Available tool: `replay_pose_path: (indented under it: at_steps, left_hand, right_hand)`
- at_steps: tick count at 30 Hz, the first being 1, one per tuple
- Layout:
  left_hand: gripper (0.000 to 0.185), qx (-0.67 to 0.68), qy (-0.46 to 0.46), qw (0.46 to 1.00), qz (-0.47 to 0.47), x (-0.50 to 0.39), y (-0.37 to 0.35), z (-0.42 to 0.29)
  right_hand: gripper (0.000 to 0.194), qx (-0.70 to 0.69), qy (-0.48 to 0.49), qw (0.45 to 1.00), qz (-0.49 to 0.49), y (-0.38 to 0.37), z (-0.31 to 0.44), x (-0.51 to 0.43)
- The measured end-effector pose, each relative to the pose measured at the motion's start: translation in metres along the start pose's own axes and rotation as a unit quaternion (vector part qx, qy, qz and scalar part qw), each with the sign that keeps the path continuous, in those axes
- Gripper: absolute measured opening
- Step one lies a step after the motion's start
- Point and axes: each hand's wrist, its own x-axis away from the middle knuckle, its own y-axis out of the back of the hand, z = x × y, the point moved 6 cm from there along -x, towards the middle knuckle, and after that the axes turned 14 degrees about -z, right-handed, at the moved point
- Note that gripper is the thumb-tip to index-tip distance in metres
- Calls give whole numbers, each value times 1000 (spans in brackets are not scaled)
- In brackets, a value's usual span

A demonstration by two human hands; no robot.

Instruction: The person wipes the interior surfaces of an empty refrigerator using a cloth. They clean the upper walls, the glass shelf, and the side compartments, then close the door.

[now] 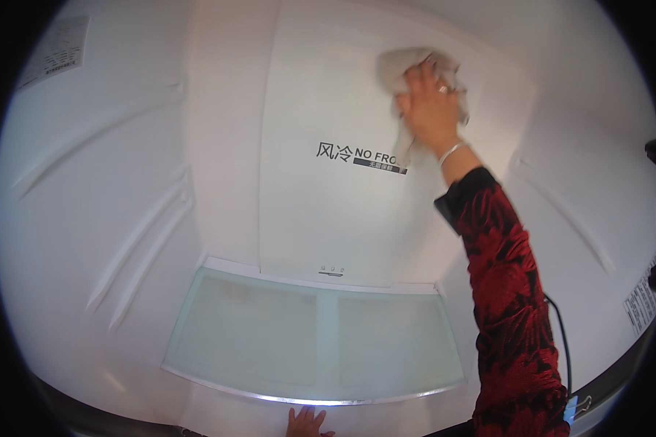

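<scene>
My right hand (pixel 432 112) presses a pale beige cloth (pixel 398 66) against the upper right of the white back panel (pixel 317 218) inside a refrigerator. Part of the cloth hangs below the palm and covers the end of the panel's dark printed lettering (pixel 369 155). A ring and a bracelet are on this hand. At the bottom middle, my left hand (pixel 305 423) is just below the front edge of a frosted glass shelf (pixel 251 333). Its fingers are spread and hold nothing; the lower part of the hand is cut off by the picture's rim.
Moulded shelf ribs (pixel 136 240) run along the left inner wall, and another rib (pixel 568 218) is on the right wall. Printed labels are on the left wall (pixel 60 49) and right wall (pixel 642 300). A black cable (pixel 562 333) runs beside my right sleeve (pixel 511 306).
</scene>
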Motion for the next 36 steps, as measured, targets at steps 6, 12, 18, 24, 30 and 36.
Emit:
replay_pose_path:
  at_steps: [6, 12, 18, 24, 30, 36]
  left_hand:
    - [74, 11, 23, 999, 38, 3, 3, 0]
    - [75, 2, 13, 998, 58, 4, 4, -1]
    - [75, -7, -16, 999, -36, 6, -8, 3]
    - [71, -89, -77, 986, -118, 9, -16, 8]
    - [69, -102, -68, 987, -102, 8, -26, 3]
    - [69, -114, -65, 982, -137, 7, -30, -6]
  right_hand:
    - [60, 22, -242, 970, -32, -31, -127, -31]
    - [51, -14, -237, 970, -52, -25, -142, 14]
    - [37, -79, -241, 961, -113, 6, -97, 76]
    - [39, -94, -282, 953, -54, 16, -55, 160]
    - [43, -113, -308, 945, -16, 26, 0, 267]
    - [41, -148, -403, 882, 196, 42, 49, 375]
